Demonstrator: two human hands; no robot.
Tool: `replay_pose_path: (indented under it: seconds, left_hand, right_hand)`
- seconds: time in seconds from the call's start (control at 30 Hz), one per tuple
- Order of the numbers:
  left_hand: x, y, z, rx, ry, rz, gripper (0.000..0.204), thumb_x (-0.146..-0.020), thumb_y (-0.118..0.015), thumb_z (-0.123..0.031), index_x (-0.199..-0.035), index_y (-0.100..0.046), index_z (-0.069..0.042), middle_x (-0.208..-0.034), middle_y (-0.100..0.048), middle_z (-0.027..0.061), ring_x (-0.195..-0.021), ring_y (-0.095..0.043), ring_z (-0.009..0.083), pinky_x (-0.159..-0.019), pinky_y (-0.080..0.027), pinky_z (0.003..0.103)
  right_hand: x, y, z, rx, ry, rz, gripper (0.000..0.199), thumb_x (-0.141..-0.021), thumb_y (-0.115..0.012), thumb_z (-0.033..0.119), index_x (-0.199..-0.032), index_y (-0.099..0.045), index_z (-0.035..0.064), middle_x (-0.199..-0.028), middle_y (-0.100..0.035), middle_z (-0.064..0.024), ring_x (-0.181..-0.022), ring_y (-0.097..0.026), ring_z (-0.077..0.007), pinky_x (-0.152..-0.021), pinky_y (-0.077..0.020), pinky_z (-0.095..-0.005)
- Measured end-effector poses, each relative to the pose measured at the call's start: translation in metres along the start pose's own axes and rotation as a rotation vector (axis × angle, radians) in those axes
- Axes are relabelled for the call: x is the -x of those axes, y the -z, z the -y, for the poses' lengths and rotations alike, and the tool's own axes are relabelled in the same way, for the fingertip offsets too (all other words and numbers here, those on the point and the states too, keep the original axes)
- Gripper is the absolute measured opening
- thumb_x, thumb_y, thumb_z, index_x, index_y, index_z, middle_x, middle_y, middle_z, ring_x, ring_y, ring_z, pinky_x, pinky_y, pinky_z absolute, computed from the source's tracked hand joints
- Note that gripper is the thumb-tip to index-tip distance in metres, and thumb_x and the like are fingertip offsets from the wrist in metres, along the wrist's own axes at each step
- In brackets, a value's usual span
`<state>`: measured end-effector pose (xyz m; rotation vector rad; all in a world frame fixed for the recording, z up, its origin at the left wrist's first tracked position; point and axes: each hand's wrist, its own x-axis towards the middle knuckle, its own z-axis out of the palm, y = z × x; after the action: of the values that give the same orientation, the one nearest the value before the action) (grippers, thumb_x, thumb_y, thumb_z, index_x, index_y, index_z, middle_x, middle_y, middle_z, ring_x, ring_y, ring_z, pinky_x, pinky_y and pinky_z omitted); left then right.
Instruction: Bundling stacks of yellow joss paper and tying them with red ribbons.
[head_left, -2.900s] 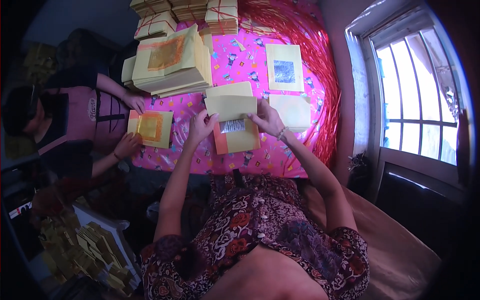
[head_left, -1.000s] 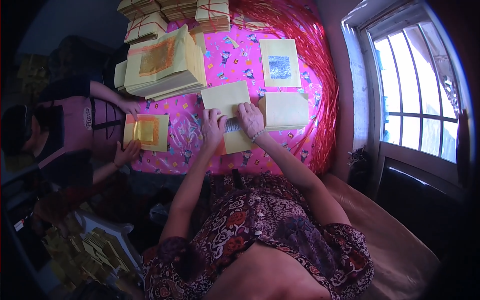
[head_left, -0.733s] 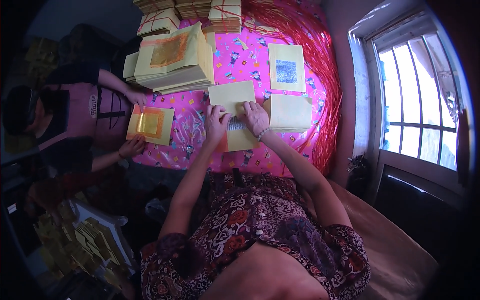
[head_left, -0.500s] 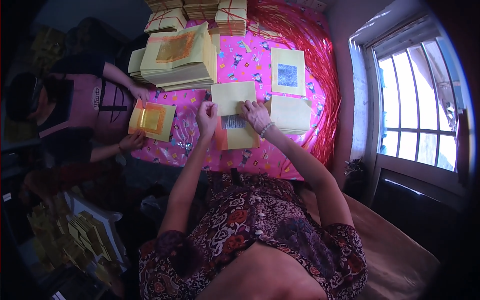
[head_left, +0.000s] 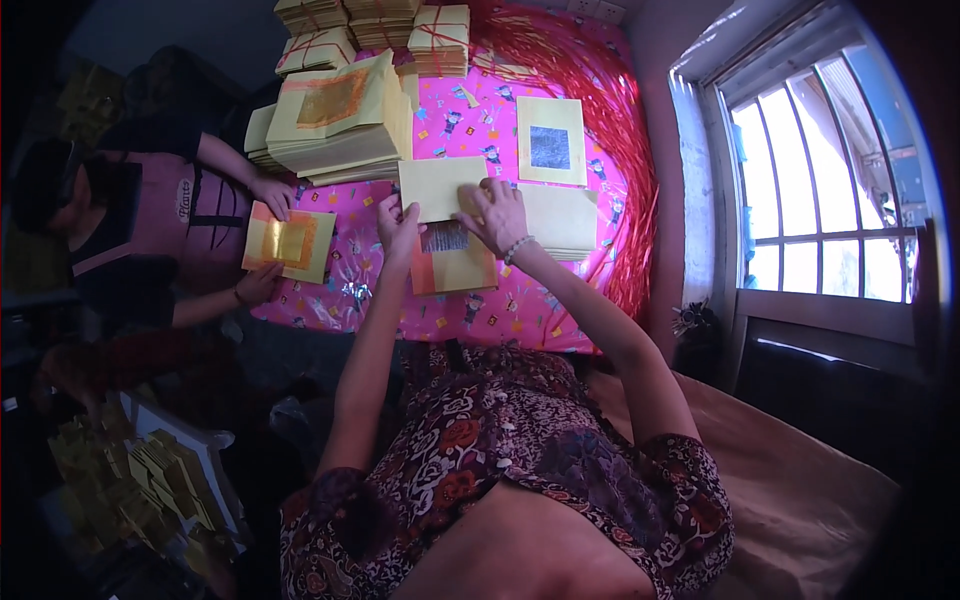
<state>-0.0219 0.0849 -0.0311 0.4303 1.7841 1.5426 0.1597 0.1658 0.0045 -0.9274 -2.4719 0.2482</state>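
Note:
A pale yellow sheet of paper lies flat over the top part of another sheet with a silver foil patch and orange border. My left hand pinches the plain sheet's lower left corner between thumb and fingers. At its lower right edge, my right hand has its fingers bent and apart, touching the paper and slightly blurred. Just right of that hand is a stack of plain yellow sheets. Beyond the stack lies a sheet with a silver square.
A pink patterned tablecloth covers the table. At the left, a co-worker's hands hold a gold-foiled sheet. A tall paper stack and red-tied bundles stand at the back. Red strands run along the right side.
My right hand has lifted its fingers and spread them at the sheet's right edge. My left hand now grips the sheet's lower left corner. The whole view has shifted slightly.

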Motion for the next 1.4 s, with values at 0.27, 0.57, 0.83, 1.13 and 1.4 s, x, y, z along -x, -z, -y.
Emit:
replay_pose_path:
  seconds: [0.27,0.57,0.83,1.13,1.4]
  left_hand:
    - [0.051,-0.053,-0.036,0.108,-0.044,0.426,0.029,-0.091,-0.054,-0.009,-0.119,-0.048,-0.004,-0.104,-0.061,0.0051,-0.085,-0.062,0.0132,-0.063,-0.056,0.025]
    - [0.066,-0.133,0.014,-0.570,-0.247,0.406,0.039,-0.077,-0.061,-0.015,-0.109,-0.046,0.000,-0.095,-0.063,0.0257,-0.090,-0.063,0.0393,-0.080,-0.049,0.045]
    - [0.066,-0.144,0.039,-0.916,-0.204,0.378,0.046,-0.077,-0.065,-0.023,-0.111,-0.043,0.000,-0.099,-0.062,0.0265,-0.093,-0.061,0.0404,-0.083,-0.048,0.047]
    - [0.091,-0.157,0.022,-1.026,-0.127,0.376,0.049,-0.078,-0.066,-0.015,-0.113,-0.040,0.005,-0.114,-0.052,0.0276,-0.107,-0.054,0.0388,-0.091,-0.045,0.043]
    - [0.087,-0.163,0.042,-1.065,-0.198,0.286,0.038,-0.077,-0.058,-0.001,-0.107,-0.037,0.012,-0.111,-0.048,0.0300,-0.103,-0.054,0.0405,-0.088,-0.048,0.042]
  right_hand:
    - [0.044,0.048,-0.071,-1.042,-0.763,-0.052,0.038,-0.089,-0.059,0.020,-0.115,-0.050,-0.0070,-0.087,-0.064,-0.0115,-0.077,-0.060,-0.0144,-0.069,-0.0489,-0.0274]
    - [0.114,0.060,-0.124,-0.521,-0.871,-0.048,0.028,-0.087,-0.057,0.020,-0.105,-0.056,-0.0024,-0.080,-0.064,-0.0095,-0.072,-0.061,-0.0156,-0.068,-0.0486,-0.0304]
    - [0.129,0.030,-0.136,-0.261,-0.807,0.033,0.025,-0.088,-0.053,0.024,-0.101,-0.052,0.0019,-0.078,-0.064,-0.0198,-0.071,-0.064,-0.0343,-0.065,-0.0489,-0.0429]
    - [0.139,0.025,-0.137,-0.213,-0.747,0.042,0.024,-0.089,-0.052,0.020,-0.102,-0.048,0.0013,-0.080,-0.063,-0.0203,-0.072,-0.062,-0.0394,-0.065,-0.0470,-0.0478]
    - [0.138,0.022,-0.133,-0.119,-0.736,0.065,0.034,-0.088,-0.054,0.023,-0.111,-0.047,-0.0007,-0.096,-0.062,-0.0213,-0.078,-0.062,-0.0372,-0.067,-0.0491,-0.0428]
